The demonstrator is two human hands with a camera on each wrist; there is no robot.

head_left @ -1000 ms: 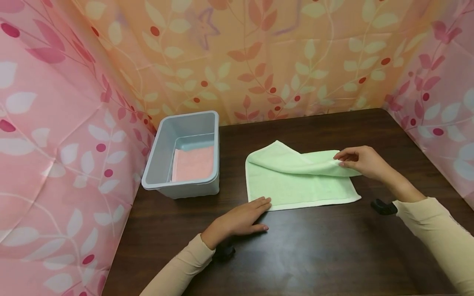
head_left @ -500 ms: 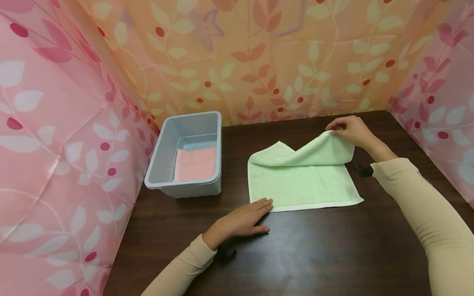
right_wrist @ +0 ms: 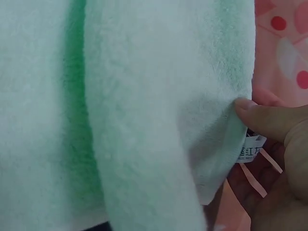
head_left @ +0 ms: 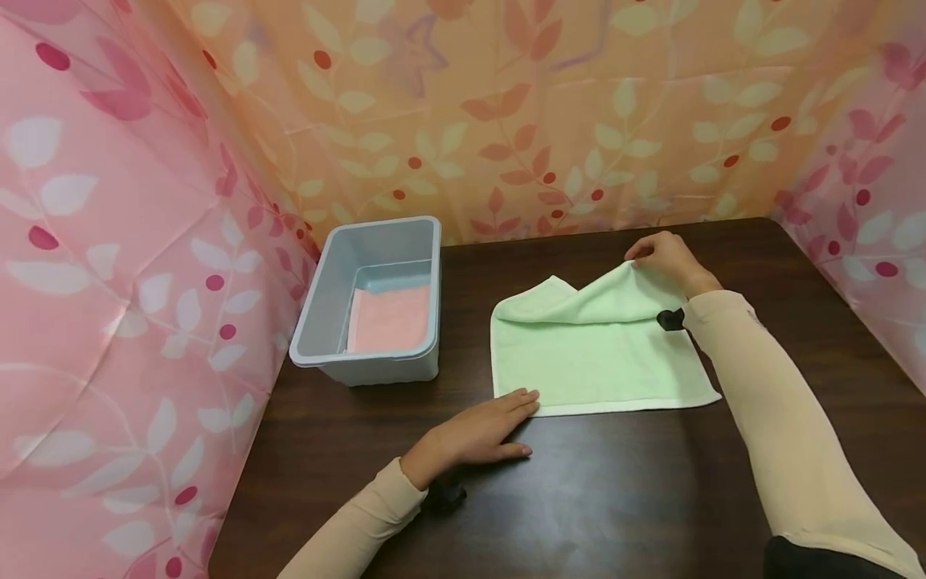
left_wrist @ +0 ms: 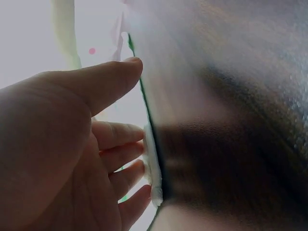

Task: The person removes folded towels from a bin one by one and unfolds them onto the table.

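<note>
A light green towel (head_left: pixel 593 362) with a white edge lies on the table, its far part raised and rolled over in a loose fold. My right hand (head_left: pixel 667 259) pinches the raised far edge near the right corner. In the right wrist view the thumb (right_wrist: pixel 269 120) presses the towel's edge (right_wrist: pixel 216 115) close by a small white label (right_wrist: pixel 250 148). My left hand (head_left: pixel 473 433) rests with straight fingers on the near left corner. From the left wrist, the fingertips touch the white hem (left_wrist: pixel 153 168) while the thumb stays apart.
A grey-blue plastic bin (head_left: pixel 376 362) stands to the left, with a folded pink towel (head_left: pixel 391 318) inside. The dark wooden table (head_left: pixel 608 490) is bounded by patterned curtains at the back (head_left: pixel 535 121) and both sides.
My right hand has carried the towel's far edge up and away, then slightly left, lifting that part. The left hand has stayed on the near corner. The view has shifted slightly.
</note>
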